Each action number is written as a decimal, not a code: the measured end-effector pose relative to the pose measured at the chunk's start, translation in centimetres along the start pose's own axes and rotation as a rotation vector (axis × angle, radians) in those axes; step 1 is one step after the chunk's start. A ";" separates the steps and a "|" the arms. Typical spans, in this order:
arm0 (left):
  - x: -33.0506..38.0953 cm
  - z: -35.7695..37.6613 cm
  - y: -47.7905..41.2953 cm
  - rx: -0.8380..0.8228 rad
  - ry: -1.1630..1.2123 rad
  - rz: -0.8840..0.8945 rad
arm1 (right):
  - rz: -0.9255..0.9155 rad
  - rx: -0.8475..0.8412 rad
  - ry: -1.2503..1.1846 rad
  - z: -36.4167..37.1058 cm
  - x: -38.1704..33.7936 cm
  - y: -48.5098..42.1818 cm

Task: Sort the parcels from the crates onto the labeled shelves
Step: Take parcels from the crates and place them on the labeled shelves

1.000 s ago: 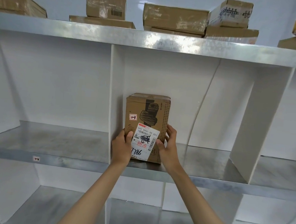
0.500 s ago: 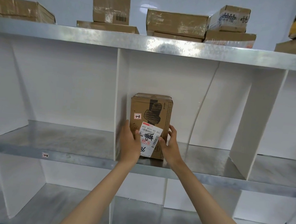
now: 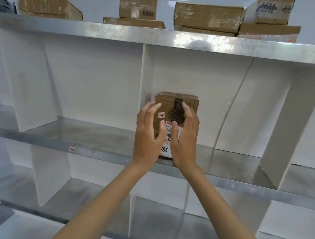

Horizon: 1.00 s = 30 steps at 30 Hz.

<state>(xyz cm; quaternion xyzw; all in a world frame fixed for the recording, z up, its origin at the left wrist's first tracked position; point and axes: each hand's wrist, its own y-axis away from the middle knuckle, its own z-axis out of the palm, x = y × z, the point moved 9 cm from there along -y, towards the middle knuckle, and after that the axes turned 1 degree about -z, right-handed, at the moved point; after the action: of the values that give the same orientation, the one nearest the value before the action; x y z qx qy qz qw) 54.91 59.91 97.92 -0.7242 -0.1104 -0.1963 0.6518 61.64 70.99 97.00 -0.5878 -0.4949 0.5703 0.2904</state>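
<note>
A small brown cardboard parcel (image 3: 171, 101) stands upright on the middle metal shelf (image 3: 93, 134), close against the white divider (image 3: 146, 76) on its left. It carries a small "1-3" sticker and a white shipping label. My left hand (image 3: 147, 135) and my right hand (image 3: 186, 139) hover in front of the parcel with fingers spread, covering most of its front and lower part. Neither hand grips the parcel.
A tiny label (image 3: 72, 149) reading "1-2" sits on the shelf's front edge, left of the parcel. Several cardboard boxes (image 3: 208, 16) lie on the top shelf (image 3: 160, 37). More white dividers (image 3: 294, 123) split the bays; a lower shelf (image 3: 155, 213) runs below.
Both hands have let go of the parcel's lower sides, lifted and opened in front of it. The parcel stays on the shelf. The camera has come closer.
</note>
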 end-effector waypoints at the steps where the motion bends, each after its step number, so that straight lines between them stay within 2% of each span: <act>1: 0.1 -0.9 -0.2 0.007 -0.017 0.005 | -0.015 -0.002 -0.020 0.5 -0.6 0.1; 9: -2.7 -11.7 1.1 0.103 -0.259 -0.062 | -0.128 -0.143 -0.167 7.1 -7.4 3.2; 16: -6.5 -26.4 5.6 0.198 -0.612 -0.203 | -0.139 -0.317 -0.369 15.8 -15.1 8.6; 21: -8.7 -38.2 10.0 0.195 -0.806 -0.327 | -0.140 -0.425 -0.479 21.5 -20.8 13.6; 30: -12.8 -54.9 18.0 0.182 -0.945 -0.546 | -0.167 -0.700 -0.577 32.5 -32.4 23.7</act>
<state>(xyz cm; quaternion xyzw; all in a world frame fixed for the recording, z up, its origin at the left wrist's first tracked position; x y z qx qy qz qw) 43.15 4.66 80.23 -0.6193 -0.5913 -0.0014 0.5165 40.98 26.03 82.04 -0.4259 -0.7640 0.4838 -0.0306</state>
